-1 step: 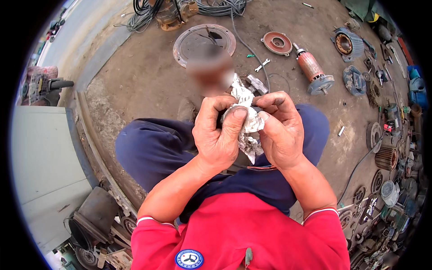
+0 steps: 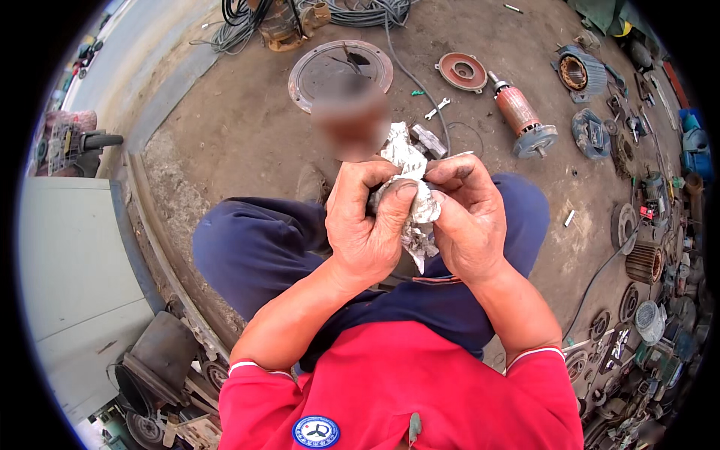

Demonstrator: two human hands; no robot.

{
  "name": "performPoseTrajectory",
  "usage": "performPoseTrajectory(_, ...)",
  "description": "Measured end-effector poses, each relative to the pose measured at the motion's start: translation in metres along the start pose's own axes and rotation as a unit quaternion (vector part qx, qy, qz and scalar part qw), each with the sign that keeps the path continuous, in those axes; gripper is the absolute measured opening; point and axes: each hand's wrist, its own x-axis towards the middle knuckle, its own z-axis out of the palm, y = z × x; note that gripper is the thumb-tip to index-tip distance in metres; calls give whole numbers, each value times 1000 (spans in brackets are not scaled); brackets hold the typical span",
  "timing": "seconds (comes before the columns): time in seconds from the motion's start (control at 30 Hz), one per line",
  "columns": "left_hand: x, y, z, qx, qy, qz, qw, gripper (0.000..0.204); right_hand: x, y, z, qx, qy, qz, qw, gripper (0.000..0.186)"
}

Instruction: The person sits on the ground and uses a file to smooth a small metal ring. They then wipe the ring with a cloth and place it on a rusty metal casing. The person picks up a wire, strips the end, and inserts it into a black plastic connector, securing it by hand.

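- Holding crumpled whitish sheet [image 2: 405,159] between both hands, in front of body, above lap and between bent knees [image 2: 251,244].
- With left hand [image 2: 364,217]: gripping from left side, fingers curled in, thumb pressed over near face of sheet.
- With right hand [image 2: 469,214]: pinching from right side, fingers bent and partly closed, thumb against edge of sheet.
- Cannot tell contents of folds; too much covered by fingers.
- Just beyond sheet, on brown ground [image 2: 225,124]: metal block [image 2: 428,140], lying tilted.
- Farther out, near cable: open-ended wrench [image 2: 437,109]; beyond, red flange [image 2: 462,73].
- To right of wrench: red rotor [image 2: 517,110], lying with grey end shield at near end.
- At far right: motor housing [image 2: 589,75] with copper-coloured winding showing.
- Beyond left hand: round plate [image 2: 306,75], partly behind blurred patch.
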Motion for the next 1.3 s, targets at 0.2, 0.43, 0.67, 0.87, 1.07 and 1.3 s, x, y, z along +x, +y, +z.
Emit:
performPoseTrajectory(0.2,5,3,6,-37,-6,-157,987,11,0,-6,-6,98,-49,44,993,15)
performPoseTrajectory(0.43,6,3,3,94,-61,113,987,14,3,-9,3,214,-2,83,973,9)
performPoseTrajectory(0.67,-5,-10,5,6,5,-109,994,14,5,-17,-14,229,-24,36,972,14)
performPoseTrajectory(0.87,8,2,6,57,-41,16,997,13,4,-5,-16,207,-48,84,974,23)
performPoseTrajectory(1.07,10,13,-2,-68,-33,-99,992,9,-1,-8,-13,136,-23,99,986,23)
performPoseTrajectory(1.3,19,6,-5,-108,-29,-154,982,12,0,-8,-8,29,-35,48,998,25)
